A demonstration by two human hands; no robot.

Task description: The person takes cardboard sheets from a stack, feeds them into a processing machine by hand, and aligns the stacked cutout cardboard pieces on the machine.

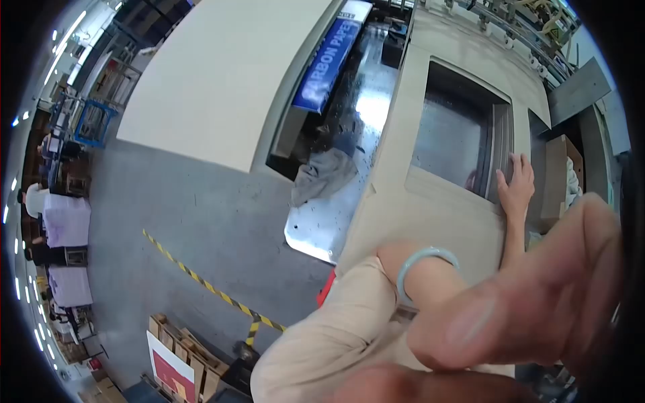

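Observation:
Close to the camera at the lower right is my left hand [531,309], large and blurred. Its fingers are bent and pressed together, and what they hold, if anything, is hidden. A pale bangle [405,272] circles that arm, below a beige sleeve [349,309]. Farther up, my right hand [518,187] lies with its fingers apart on the side edge of a beige machine panel [457,232], beside a dark-framed window [451,138]. A grey cloth [325,176] rests on a shiny metal surface [322,232], near a blue carbon paper box [329,64].
A large pale machine cover [215,74] fills the upper left. Yellow-and-black tape [195,275] crosses the grey floor. Wooden pallets [191,349] stand at the lower left, and a cardboard box [556,174] sits at the right. People [35,200] are at tables on the far left.

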